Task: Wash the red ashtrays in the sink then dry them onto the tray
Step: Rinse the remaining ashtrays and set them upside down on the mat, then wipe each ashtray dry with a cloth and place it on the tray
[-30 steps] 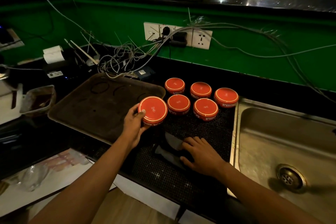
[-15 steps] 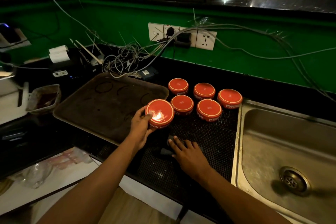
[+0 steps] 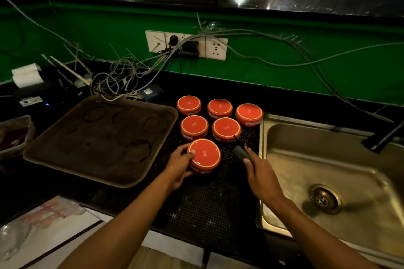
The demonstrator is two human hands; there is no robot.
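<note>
Gripping one upside-down red ashtray (image 3: 204,155) by its side wall, the left hand (image 3: 179,166) is curling thumb and fingers round the left of the rim while the piece is sitting on the black mesh mat (image 3: 203,207), just off the near right corner of the brown tray (image 3: 65,157). Five more ashtrays (image 3: 226,129) are sitting base-up in two rows behind it, close together, between the tray and the sink (image 3: 328,172).

The right hand (image 3: 260,176) is pinching a small dark cloth (image 3: 239,150), which is hanging bunched just right of the held ashtray. Cloth material cannot be told in this light.

Judgement on step: this looks like the drying stage, with the cloth being brought to the held piece. The tray is bare apart from ring marks, so no piece has been set on it yet.

Notes for doing it well:
- The glazed surface is catching light and is probably slippery, so the left grip should be spanning the wall, not resting on the edge only.
- Lifting clear of the mat before wiping is advisable, so the neighbour behind is not being knocked.
- Turning the piece over to reach the hollow would be wise, since water likely collects there.
- Setting down toward the far side of the tray would be leaving room for the other five.
</note>
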